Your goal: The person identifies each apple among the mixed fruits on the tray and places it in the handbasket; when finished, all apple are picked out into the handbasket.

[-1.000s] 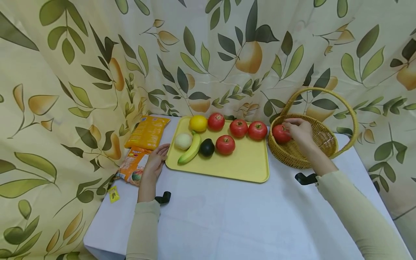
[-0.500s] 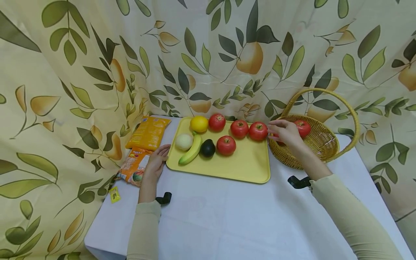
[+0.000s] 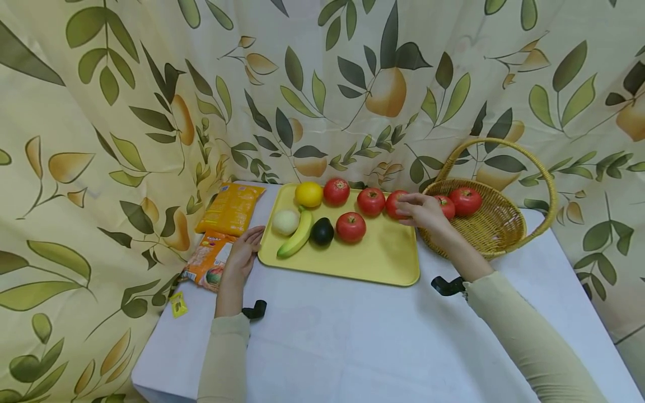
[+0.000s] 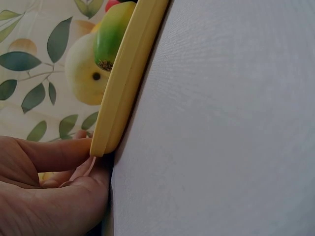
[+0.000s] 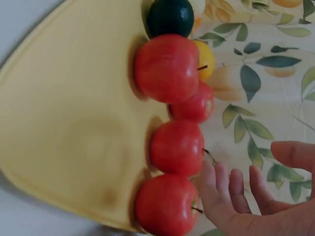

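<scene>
Rightmost apple [image 3: 392,205], head view: at the far right corner of the yellow tray [image 3: 375,263], partly behind the fingertips of the reaching hand; contact impossible to tell.
Right hand [image 3: 425,212], head view: above the tray's right edge, between that apple and the wicker basket [image 3: 494,224]; fingers loosely extended, unclenched; forearm slanting in from the near right.
Basket apples [image 3: 465,201], head view: two together inside, at the left end, just behind the wrist.
Left hand [image 3: 243,254], head view: at the tray's left edge, beside the near left corner, with orange packets [image 3: 229,208] to its left; forearm pointing away from the table's near edge.
Other fruit, head view: second apple [image 3: 371,201] along the far edge, third [image 3: 350,227] mid-tray; banana [image 3: 296,238], pale round fruit [image 3: 285,222] and lemon [image 3: 309,194] toward the left edge.
Tray corner, left wrist view: rim pinched between a fingertip and the rest of the hand; banana tip showing above the rim.
Apple row, right wrist view: two nearest apples just beside the fingertips, stems toward the hand; thumb held well apart from the fingers.
</scene>
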The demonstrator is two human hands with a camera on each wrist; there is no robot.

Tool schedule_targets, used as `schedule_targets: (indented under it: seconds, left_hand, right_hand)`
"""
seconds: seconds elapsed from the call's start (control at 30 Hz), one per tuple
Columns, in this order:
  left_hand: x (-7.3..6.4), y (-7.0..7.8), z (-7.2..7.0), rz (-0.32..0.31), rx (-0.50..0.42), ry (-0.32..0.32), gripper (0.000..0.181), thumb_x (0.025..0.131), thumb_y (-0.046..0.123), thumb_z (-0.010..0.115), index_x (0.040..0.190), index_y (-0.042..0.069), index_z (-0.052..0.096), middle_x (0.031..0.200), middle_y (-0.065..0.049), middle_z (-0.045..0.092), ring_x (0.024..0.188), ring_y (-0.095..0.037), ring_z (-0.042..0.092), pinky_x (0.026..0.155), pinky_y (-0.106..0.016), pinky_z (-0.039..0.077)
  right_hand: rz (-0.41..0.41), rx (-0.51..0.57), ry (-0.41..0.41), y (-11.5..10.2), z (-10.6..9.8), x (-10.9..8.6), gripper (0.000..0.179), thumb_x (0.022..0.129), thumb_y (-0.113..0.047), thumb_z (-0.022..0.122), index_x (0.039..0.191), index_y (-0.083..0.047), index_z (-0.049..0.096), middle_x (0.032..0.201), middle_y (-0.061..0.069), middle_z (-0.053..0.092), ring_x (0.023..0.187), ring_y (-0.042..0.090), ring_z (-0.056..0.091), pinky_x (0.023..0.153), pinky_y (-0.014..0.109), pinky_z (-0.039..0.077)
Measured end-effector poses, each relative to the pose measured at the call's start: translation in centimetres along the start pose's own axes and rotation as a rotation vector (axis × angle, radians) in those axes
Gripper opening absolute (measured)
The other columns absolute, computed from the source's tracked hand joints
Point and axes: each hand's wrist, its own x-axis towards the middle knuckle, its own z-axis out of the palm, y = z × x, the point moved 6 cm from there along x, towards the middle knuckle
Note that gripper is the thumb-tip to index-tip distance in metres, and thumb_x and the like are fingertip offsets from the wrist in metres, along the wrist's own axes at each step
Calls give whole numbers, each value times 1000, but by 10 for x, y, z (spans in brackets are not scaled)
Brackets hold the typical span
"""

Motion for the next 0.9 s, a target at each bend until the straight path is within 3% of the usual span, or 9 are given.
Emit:
schedule_targets:
  seconds: [0.2, 0.47, 0.7, 0.9]
  left_hand:
    - [1, -1, -1, -1, 11, 8, 60, 99, -23, 32, 157, -5, 38, 163, -23, 36, 152, -29, 36, 124, -37, 31]
    - [-1, -1, 0, -2, 18, 13, 61, 99, -22, 33, 156, -4, 39, 163, -22, 37, 152, -29, 37, 124, -36, 32]
    - [-1, 0, 0, 1, 17, 20, 61, 98, -23, 34, 155, -3, 42, 161, -22, 40, 151, -28, 39, 123, -36, 33]
    - [0, 0, 0, 7, 19, 12, 61, 98, -24, 33, 156, -5, 39, 162, -24, 38, 151, -30, 37, 124, -37, 32]
  right_hand:
    - [10, 58, -27, 10, 18, 8, 49, 107, -13, 52, 150, 9, 43, 148, 25, 49, 124, 28, 60, 105, 47, 53]
    - [48, 81, -101, 25, 40, 18, 52, 107, -16, 54, 150, 10, 43, 152, 28, 46, 138, 45, 50, 109, 55, 48]
    - [61, 87, -126, 31, 52, 25, 54, 106, -18, 56, 150, 10, 43, 153, 26, 46, 138, 45, 51, 106, 52, 52]
    - [89, 101, -162, 35, 63, 29, 48, 106, -18, 55, 145, 8, 49, 154, 26, 45, 138, 45, 51, 108, 57, 49]
